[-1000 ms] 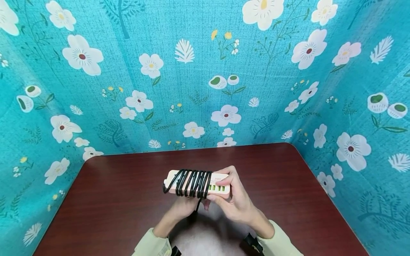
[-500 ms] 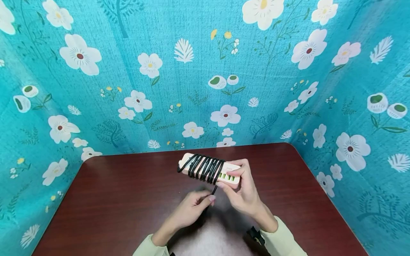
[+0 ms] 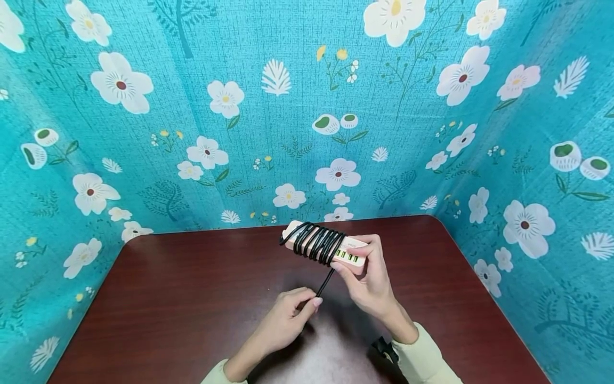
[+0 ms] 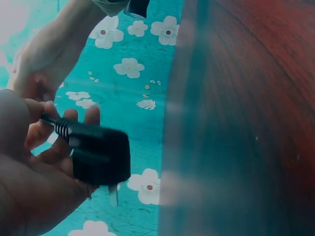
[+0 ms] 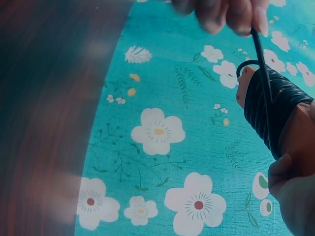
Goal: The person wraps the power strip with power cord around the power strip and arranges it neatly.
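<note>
A pale pink power strip (image 3: pixel 352 258) with green USB ports is held up over the table, its black cord (image 3: pixel 320 242) wound round it in several turns. My right hand (image 3: pixel 371 280) grips its right end, thumb below and fingers over the top. From the coil a straight length of cord runs down to my left hand (image 3: pixel 288 317), which pinches it between thumb and forefinger. In the left wrist view the black plug (image 4: pixel 102 152) hangs at the cord's end beside the left palm, a metal prong pointing down.
Beneath the hands lies a dark red-brown wooden table (image 3: pixel 168 298) with rounded far corners. Turquoise cloth (image 3: pixel 268 133) printed with white flowers hangs behind it and along both sides. A black wrist strap (image 3: pixel 385 349) shows at the right sleeve.
The power strip and right hand have moved up and to the right, tilting the strip. My left hand has come out from beneath it, drawing a length of cord straight.
</note>
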Tool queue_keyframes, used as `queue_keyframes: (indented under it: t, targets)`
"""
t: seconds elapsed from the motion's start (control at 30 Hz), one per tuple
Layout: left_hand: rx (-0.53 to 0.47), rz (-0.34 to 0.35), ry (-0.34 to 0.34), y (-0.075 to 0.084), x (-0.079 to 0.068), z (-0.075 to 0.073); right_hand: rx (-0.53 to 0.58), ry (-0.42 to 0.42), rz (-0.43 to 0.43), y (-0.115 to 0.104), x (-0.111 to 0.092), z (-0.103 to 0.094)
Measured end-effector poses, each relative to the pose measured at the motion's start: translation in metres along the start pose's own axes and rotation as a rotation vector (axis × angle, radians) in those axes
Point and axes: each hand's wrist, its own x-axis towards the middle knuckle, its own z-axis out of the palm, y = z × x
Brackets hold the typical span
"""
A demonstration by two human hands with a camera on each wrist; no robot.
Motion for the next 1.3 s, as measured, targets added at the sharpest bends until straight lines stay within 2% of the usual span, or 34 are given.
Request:
queue_keyframes:
  t: [0.03,0.13,0.27,0.37,0.5,0.63,0.77,1.07,1.3]
  targets:
    - [0.008,0.013,0.004,0.001,-0.001,0.000,-0.027,-0.008,-0.005,0.001,-0.001,-0.001]
    - [0.129,0.084,0.049,0.005,-0.003,-0.002,-0.121,-0.035,-0.026,0.004,-0.004,-0.003]
    - [0.447,0.166,0.166,0.013,-0.007,-0.007,-0.205,-0.083,-0.069,0.006,-0.007,-0.005]
    - [0.638,0.208,0.218,0.019,-0.010,-0.011,-0.263,-0.105,-0.103,0.006,-0.007,-0.004]
    - [0.800,0.296,0.260,0.028,-0.011,-0.014,-0.351,-0.108,-0.131,0.007,-0.006,-0.004]
    - [0.938,0.390,0.298,0.036,-0.011,-0.020,-0.381,-0.120,-0.143,0.008,-0.006,-0.004]
    - [1.047,0.489,0.296,0.041,-0.011,-0.030,-0.361,-0.152,-0.156,0.007,-0.007,-0.005]
    - [1.215,0.765,0.213,0.043,-0.005,-0.056,-0.371,-0.238,-0.194,0.005,-0.011,-0.005]
    - [1.326,0.924,0.173,0.044,-0.004,-0.069,-0.335,-0.293,-0.229,0.000,-0.013,-0.005]
